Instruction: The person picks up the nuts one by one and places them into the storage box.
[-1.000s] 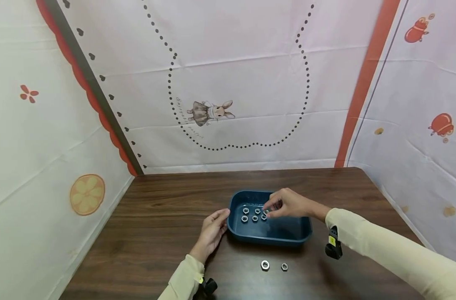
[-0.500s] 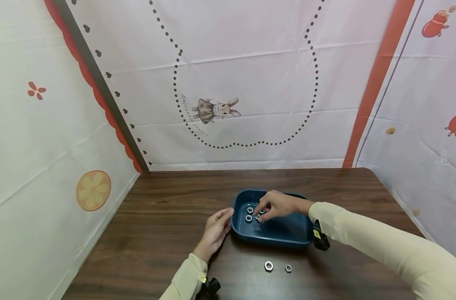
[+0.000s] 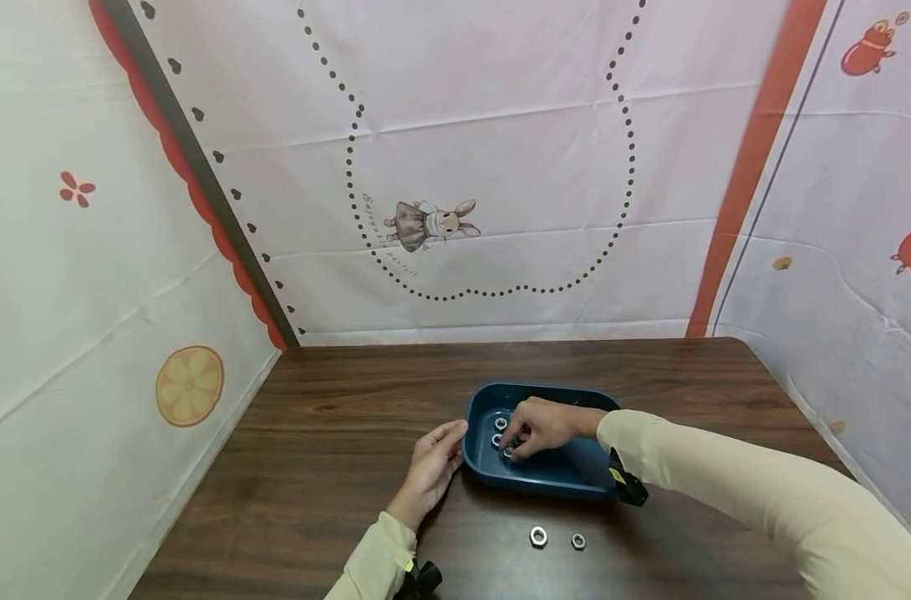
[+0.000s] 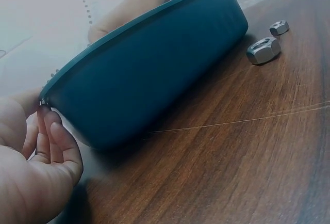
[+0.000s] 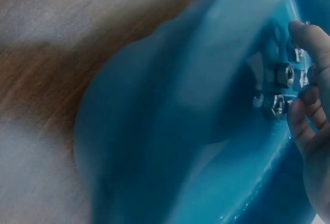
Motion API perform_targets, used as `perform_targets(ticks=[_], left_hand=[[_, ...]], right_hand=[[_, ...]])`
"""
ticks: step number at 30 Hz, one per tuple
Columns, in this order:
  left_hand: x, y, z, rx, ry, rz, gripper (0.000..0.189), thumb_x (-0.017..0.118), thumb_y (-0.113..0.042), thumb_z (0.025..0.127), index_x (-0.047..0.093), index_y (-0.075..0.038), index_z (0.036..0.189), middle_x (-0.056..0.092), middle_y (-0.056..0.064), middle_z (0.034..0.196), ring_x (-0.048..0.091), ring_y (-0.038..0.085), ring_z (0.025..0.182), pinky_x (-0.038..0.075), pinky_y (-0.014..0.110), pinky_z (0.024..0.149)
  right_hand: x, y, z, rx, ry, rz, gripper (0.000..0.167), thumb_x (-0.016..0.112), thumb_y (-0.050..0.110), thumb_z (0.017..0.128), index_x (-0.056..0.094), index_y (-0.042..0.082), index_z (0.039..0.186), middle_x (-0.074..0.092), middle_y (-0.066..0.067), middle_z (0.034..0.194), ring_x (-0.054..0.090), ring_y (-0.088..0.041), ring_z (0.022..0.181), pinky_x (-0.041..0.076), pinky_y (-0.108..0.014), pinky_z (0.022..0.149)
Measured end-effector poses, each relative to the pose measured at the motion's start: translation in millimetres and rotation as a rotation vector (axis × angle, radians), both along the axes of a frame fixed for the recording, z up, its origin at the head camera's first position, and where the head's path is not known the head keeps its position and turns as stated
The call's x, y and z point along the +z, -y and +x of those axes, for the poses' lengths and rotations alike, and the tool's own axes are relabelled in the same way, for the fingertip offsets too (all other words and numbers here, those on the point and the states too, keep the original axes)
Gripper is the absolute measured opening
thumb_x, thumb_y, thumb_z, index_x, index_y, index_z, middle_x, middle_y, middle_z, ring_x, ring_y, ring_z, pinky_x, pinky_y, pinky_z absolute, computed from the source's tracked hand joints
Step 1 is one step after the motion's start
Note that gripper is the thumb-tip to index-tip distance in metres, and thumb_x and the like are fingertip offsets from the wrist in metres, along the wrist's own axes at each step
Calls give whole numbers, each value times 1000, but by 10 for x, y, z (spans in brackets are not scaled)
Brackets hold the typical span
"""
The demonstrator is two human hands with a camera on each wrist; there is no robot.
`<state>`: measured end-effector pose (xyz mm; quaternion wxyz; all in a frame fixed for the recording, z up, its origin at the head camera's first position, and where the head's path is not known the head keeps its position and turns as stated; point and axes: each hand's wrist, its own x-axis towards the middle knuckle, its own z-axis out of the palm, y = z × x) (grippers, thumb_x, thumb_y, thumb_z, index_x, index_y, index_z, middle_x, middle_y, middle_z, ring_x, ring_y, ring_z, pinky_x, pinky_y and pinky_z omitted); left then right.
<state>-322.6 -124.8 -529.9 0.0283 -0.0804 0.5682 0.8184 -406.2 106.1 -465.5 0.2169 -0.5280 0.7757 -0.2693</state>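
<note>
A dark blue rectangular tray [image 3: 548,483] stands on the table. My left hand [image 3: 428,467] grips its left end, the thumb on the rim and the fingers curled below the lip, as the left wrist view shows beside the tray wall [image 4: 129,79]. My right hand [image 3: 548,425] reaches down into the tray. Between its thumb and forefinger tips is a small steel hex nut [image 3: 508,452]. More hex nuts sit close about the fingers, among them one at the upper left [image 3: 501,423]; others are hidden by the hand. In the right wrist view, several nuts [image 5: 278,105] stand near the fingertips.
On the brown wooden table [image 3: 335,467], in front of the tray, lie a larger hex nut [image 3: 538,537] and a smaller hex nut [image 3: 578,542]. Printed white cloth [image 3: 500,167] hangs behind the table and along both sides.
My right hand has moved left and toward me inside the tray, with a nut between its fingertips. My left hand keeps its hold on the tray. The head view has shifted slightly.
</note>
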Motion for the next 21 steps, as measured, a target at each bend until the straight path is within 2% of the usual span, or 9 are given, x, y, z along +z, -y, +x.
perform_targets(ticks=[9,14,17,21], left_hand=[[-9,-17,15,6,3,2,35,71,-19,98,64,5,122,66,-3,88,59,6,78,47,18,70],[-8,-27,26,0,2,-1,34,71,-19,98,65,4,122,66,-3,89,59,6,78,47,19,70],[22,-24,27,10,-7,-33,34,73,-19,97,66,5,120,66,-3,89,59,5,76,48,19,69],[81,-11,25,24,-20,-83,37,74,-20,96,66,8,120,66,-3,89,58,6,76,50,20,69]], right_hand=[[-56,-6,30,4,-28,49,21,76,11,93,79,9,114,50,10,57,39,3,47,30,-15,50],[12,-48,71,-27,-57,28,26,76,10,92,77,8,118,48,10,57,40,3,47,32,-15,48],[126,-112,104,-84,-107,-33,26,75,10,93,76,7,119,51,10,62,44,1,50,36,-17,50],[283,-240,209,-225,-190,-156,24,73,14,94,77,9,118,57,11,73,50,-2,60,43,-21,57]])
